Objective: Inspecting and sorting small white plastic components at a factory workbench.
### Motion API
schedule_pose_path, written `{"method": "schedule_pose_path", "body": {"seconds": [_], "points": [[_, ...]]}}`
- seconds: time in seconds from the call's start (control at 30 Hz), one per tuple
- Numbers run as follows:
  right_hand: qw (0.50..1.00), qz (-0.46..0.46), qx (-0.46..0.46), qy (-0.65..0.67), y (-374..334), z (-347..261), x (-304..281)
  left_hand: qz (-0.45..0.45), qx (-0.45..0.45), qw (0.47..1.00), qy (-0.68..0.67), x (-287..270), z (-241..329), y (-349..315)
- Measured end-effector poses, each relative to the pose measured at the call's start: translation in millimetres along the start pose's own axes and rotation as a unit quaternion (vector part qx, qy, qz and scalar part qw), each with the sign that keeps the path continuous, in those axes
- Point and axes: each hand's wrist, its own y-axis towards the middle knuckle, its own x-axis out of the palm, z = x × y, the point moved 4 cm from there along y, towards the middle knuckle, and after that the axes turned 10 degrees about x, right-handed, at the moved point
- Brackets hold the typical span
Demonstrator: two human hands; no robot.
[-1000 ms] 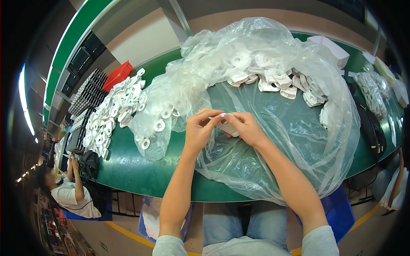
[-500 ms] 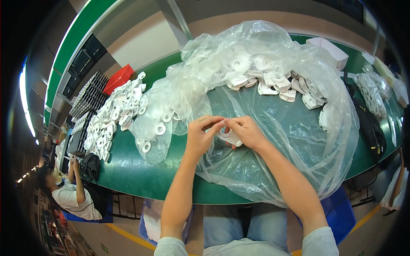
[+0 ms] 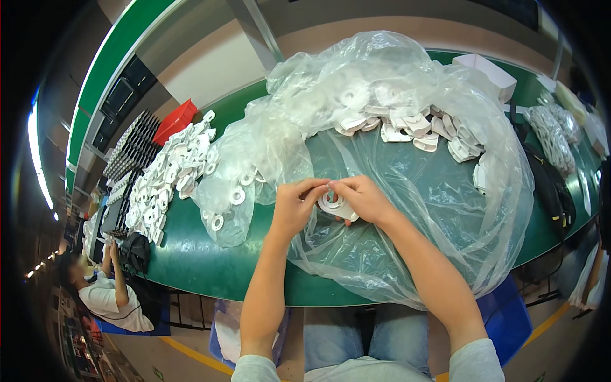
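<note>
A white plastic part (image 3: 338, 207) with a round ring opening is held in front of me by my right hand (image 3: 365, 198), whose fingers wrap under it. My left hand (image 3: 295, 202) pinches at the ring's upper edge, its fingertips meeting the right thumb. Whether anything small sits between those fingertips is too fine to make out. Both hands are above a clear plastic bag (image 3: 407, 254) spread over the green table (image 3: 191, 254). Inside the bag's far side lie several similar white parts (image 3: 407, 124).
A heap of white parts (image 3: 153, 197) lies to the left, by a red bin (image 3: 175, 121) and stacked dark trays (image 3: 130, 143). A white box (image 3: 490, 73) and a black bag (image 3: 547, 191) are at the right. A co-worker (image 3: 114, 296) sits at the far left. Blue bins (image 3: 509, 312) stand below the table.
The white part has tilted so that its ring faces me more. My left hand has shifted slightly left and down, with the fingertips still together.
</note>
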Motion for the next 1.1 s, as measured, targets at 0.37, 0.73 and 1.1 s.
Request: {"method": "schedule_pose_path", "body": {"seconds": [0.37, 0.73, 1.1], "points": [[0.998, 0.04, -0.013, -0.043, -0.3, -2.9, 5.1, 0.031, -0.011, 0.999, -0.038, -1.5, -8.2, 1.8], [0.861, 0.257, -0.316, -0.304, -20.0, -34.3, 4.4, 0.111, 0.161, 0.976, 0.092, -1.9, 20.3, 0.6], [0.839, 0.242, -0.356, -0.333, -19.9, -35.5, 1.2, 0.116, 0.139, 0.982, 0.06, -1.0, 20.2, -1.2]]}}
